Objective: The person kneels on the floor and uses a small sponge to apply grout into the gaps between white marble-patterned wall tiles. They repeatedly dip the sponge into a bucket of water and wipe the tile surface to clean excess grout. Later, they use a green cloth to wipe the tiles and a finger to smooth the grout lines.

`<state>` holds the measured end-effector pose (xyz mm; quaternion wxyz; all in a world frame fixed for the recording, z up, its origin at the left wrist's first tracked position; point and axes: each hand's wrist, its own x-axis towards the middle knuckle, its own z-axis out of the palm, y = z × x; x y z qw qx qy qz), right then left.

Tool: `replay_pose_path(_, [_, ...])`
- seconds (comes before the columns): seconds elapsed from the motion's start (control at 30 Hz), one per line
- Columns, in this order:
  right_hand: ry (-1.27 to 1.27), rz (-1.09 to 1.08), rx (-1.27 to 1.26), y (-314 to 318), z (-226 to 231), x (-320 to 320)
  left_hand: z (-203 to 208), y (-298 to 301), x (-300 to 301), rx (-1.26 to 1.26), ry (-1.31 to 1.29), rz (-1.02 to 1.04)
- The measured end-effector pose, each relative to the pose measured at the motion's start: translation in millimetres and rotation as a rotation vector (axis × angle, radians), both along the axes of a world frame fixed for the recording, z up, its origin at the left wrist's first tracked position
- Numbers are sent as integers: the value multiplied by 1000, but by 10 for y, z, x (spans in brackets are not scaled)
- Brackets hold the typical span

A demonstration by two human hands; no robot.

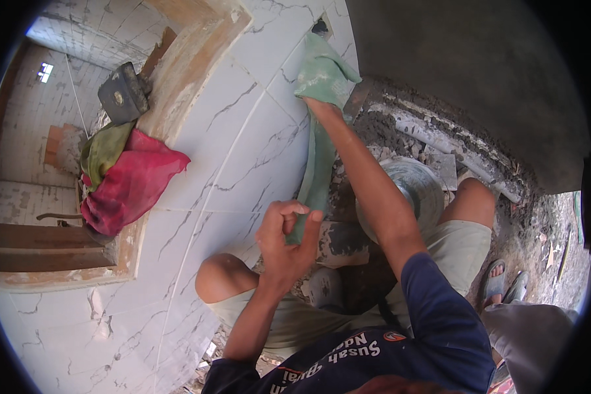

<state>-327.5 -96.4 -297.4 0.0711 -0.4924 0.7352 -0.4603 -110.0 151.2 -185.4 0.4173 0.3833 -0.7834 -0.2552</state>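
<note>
Navy shirt point(433, 315) is seen nearest, right of the tiled wall point(223, 144). At the wall's far end, the right hand point(322, 107) is mostly covered by green cloth point(320, 69), its grip untellable; beside the wall, the left hand point(287, 249) is held half-curled, seemingly empty. Tiling looks done; a wall hole point(321, 27) is left unfilled

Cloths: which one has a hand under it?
The pale green cloth by the marbled tiles; it covers most of the right hand. The red cloth and olive cloth sit together at the wooden frame, with no hand on them.
</note>
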Motion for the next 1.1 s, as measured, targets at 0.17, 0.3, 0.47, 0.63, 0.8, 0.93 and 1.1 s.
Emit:
replay_pose_path(0.17, [185, 4, 54, -27, 119, -81, 4, 5, -17, 29, -17, -5])
replay_pose_path(0.3, [-17, 44, -106, 173, 20, 243, -1, 16, 2, 12, 1, -8])
replay_pose_path(0.47, [61, 113, 8, 210, -122, 348, 16, 31, -54, 37, -17, -16])
replay_pose_path(0.63, [-171, 157, -131, 532, -88, 660, 6, 45, -16, 27, -16, -5])
replay_pose_path(0.8, [-173, 219, -115, 704, -55, 734, 6, 60, -25, 53, -32, -17])
replay_pose_path(0.93, [-194, 245, -133, 753, -48, 735, -5, 64, -63, 50, -38, -21])
replay_pose_path(1.1, [-198, 281, -157, 752, -58, 759, -9, 58, -102, 37, -50, -16])
